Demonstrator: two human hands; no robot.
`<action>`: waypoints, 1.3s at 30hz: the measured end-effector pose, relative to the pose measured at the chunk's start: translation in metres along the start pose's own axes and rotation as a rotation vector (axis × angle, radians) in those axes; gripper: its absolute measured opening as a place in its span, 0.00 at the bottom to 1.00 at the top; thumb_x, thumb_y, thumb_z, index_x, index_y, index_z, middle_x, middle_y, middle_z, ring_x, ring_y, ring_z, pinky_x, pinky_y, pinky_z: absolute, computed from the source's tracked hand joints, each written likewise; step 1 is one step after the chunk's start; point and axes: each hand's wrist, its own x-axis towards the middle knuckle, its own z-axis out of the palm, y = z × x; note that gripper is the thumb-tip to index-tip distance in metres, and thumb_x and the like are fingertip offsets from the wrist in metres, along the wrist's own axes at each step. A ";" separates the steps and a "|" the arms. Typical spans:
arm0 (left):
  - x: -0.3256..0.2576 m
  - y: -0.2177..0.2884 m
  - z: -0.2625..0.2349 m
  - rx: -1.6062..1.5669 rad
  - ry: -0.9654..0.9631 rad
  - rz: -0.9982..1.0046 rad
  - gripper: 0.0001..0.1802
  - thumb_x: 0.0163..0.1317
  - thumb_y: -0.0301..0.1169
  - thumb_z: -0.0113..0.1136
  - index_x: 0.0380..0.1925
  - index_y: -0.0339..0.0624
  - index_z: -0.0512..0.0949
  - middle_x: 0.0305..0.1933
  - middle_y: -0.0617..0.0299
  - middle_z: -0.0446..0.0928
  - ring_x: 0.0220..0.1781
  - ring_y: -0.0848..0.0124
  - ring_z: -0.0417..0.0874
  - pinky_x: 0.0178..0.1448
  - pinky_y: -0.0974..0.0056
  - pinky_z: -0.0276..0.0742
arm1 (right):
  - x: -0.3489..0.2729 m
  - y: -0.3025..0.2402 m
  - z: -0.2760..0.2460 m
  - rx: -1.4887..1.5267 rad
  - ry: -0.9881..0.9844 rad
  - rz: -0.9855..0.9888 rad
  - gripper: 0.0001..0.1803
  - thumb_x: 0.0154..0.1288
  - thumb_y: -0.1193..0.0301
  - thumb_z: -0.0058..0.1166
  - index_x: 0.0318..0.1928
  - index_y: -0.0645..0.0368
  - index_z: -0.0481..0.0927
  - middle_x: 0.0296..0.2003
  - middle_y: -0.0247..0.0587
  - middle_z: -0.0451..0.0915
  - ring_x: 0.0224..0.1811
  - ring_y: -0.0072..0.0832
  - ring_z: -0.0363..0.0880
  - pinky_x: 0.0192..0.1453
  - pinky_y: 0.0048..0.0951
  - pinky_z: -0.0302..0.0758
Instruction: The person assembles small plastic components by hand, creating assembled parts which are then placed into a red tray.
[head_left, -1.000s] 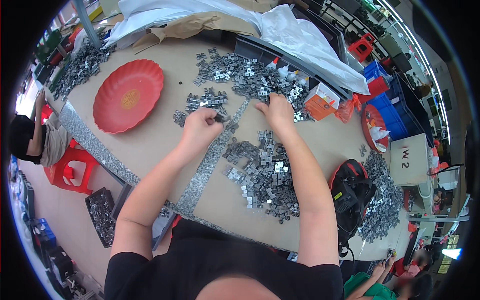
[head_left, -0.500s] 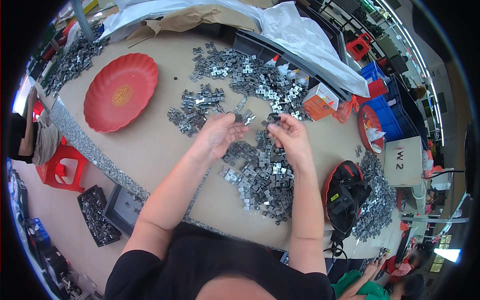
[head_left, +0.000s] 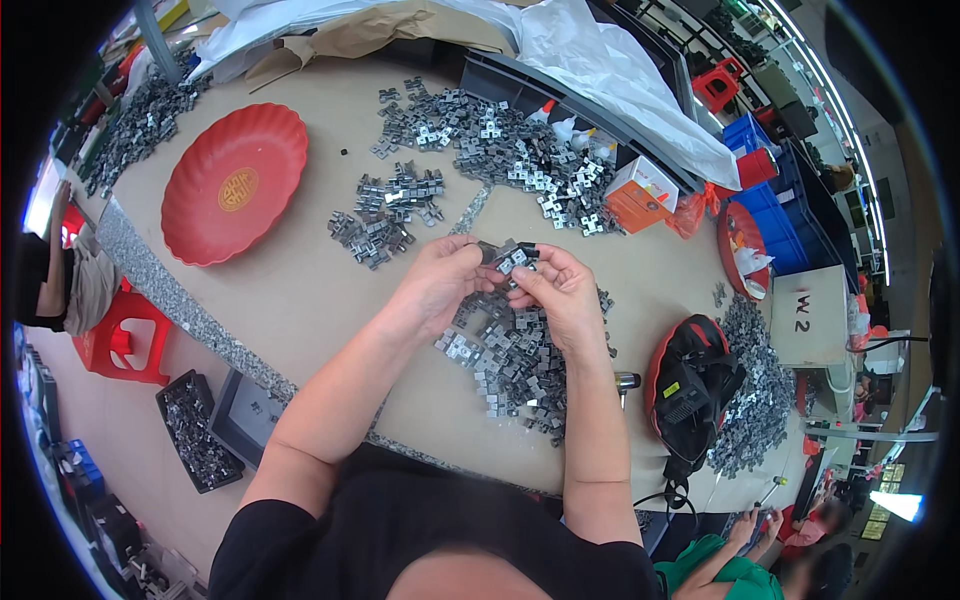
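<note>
Silvery metal glints on the small part (head_left: 517, 262) between the hands, over the far end of the near heap (head_left: 530, 370). It lies right of the left hand (head_left: 437, 285) and just far-left of the right hand (head_left: 568, 300), which pinches it and is nearer. The left fingertips are drawn narrow at its left side; their grip is unclear. Its long axis seems to slant far-right; covered ends hide which way it points.

A head-worn fisheye looks down on the table (head_left: 300, 300) from close above
</note>
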 end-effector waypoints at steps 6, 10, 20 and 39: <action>-0.003 0.004 0.003 -0.021 0.011 -0.023 0.06 0.52 0.24 0.45 0.30 0.33 0.70 0.29 0.57 0.74 0.30 0.72 0.75 0.35 0.70 0.69 | 0.000 0.003 -0.002 -0.006 -0.011 0.010 0.14 0.53 0.78 0.52 0.41 0.68 0.69 0.27 0.40 0.76 0.22 0.19 0.74 0.25 0.17 0.74; -0.003 0.003 0.001 0.026 -0.023 0.020 0.06 0.51 0.24 0.47 0.29 0.34 0.70 0.28 0.58 0.74 0.29 0.74 0.74 0.35 0.72 0.69 | -0.002 0.002 0.001 -0.019 0.005 0.011 0.14 0.52 0.78 0.52 0.41 0.68 0.70 0.26 0.40 0.76 0.21 0.19 0.74 0.24 0.16 0.73; -0.007 0.000 0.013 0.265 -0.067 0.186 0.10 0.45 0.16 0.47 0.30 0.35 0.69 0.26 0.63 0.73 0.29 0.79 0.72 0.34 0.76 0.67 | -0.001 0.003 -0.007 0.055 0.007 0.054 0.13 0.52 0.76 0.53 0.39 0.68 0.71 0.23 0.38 0.76 0.20 0.18 0.74 0.22 0.15 0.73; -0.014 -0.004 0.017 0.888 -0.169 0.291 0.14 0.42 0.17 0.45 0.32 0.33 0.72 0.25 0.59 0.74 0.25 0.77 0.72 0.29 0.71 0.67 | -0.008 -0.004 -0.025 -0.364 -0.023 -0.051 0.07 0.55 0.74 0.50 0.33 0.64 0.74 0.22 0.27 0.72 0.22 0.11 0.66 0.25 0.13 0.63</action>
